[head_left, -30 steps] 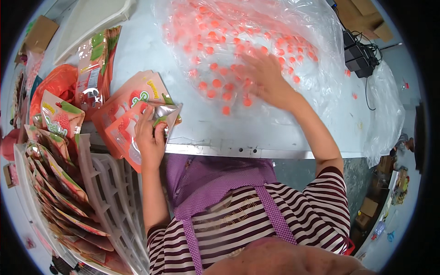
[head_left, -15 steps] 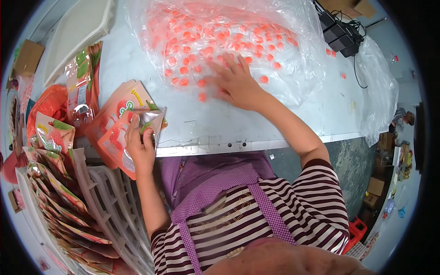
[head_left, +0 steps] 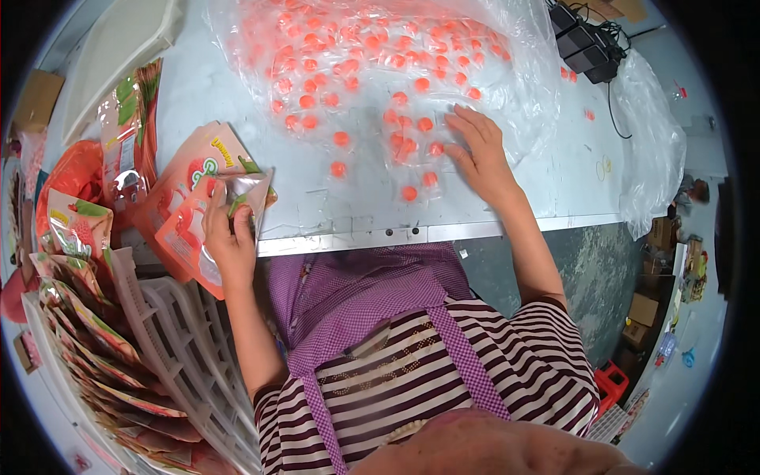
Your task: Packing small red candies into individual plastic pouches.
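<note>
My left hand (head_left: 229, 237) is closed on a pink printed pouch (head_left: 188, 231) at the table's front edge. The pouch's silvery mouth gapes beside my thumb; its inside is hidden. Beneath it, more flat pouches (head_left: 207, 150) overlap on the table. My right hand (head_left: 487, 162) rests low over the table, fingers stretched and thumb apart, beside a small group of clear-wrapped red candies (head_left: 404, 146). The thumb tip is close to one candy; whether it touches, I cannot tell. Behind them a large clear plastic bag (head_left: 526, 95) lies spread out, with many more such candies on it.
A crate (head_left: 146, 317) at the lower left holds a row of pouches (head_left: 119, 356). Upright pouches (head_left: 127, 142) and a red plastic bag (head_left: 79, 178) stand at the table's left, near a white tray (head_left: 119, 59). Black devices with cables (head_left: 590, 47) sit at the far right.
My right hand has moved right and slightly nearer. Several candies now lie apart from the pile, closer to the table's front edge. My left hand keeps its hold on the pouch.
</note>
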